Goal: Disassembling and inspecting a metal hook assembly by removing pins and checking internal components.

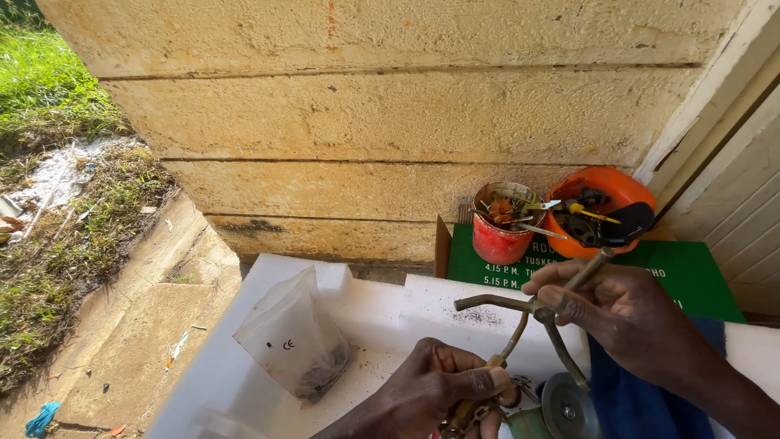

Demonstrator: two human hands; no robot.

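Note:
My right hand (617,305) grips a branched, tarnished metal tube assembly (528,313) near its junction, one thin arm sticking up past my thumb. My left hand (443,390) is closed on the assembly's lower stem and a brass-coloured fitting (471,410) at the bottom edge of the view. Both hands work over a white foam slab (374,313). A round grey metal disc (566,406) lies just below the tubes, between my hands. What sits under my left palm is hidden.
A clear plastic bag (294,337) with dark small parts stands on the foam at left. A red can (504,221) and an orange bowl (600,211), both holding tools, sit on a green board (691,272) by the stone wall. Blue cloth (634,398) lies under my right wrist.

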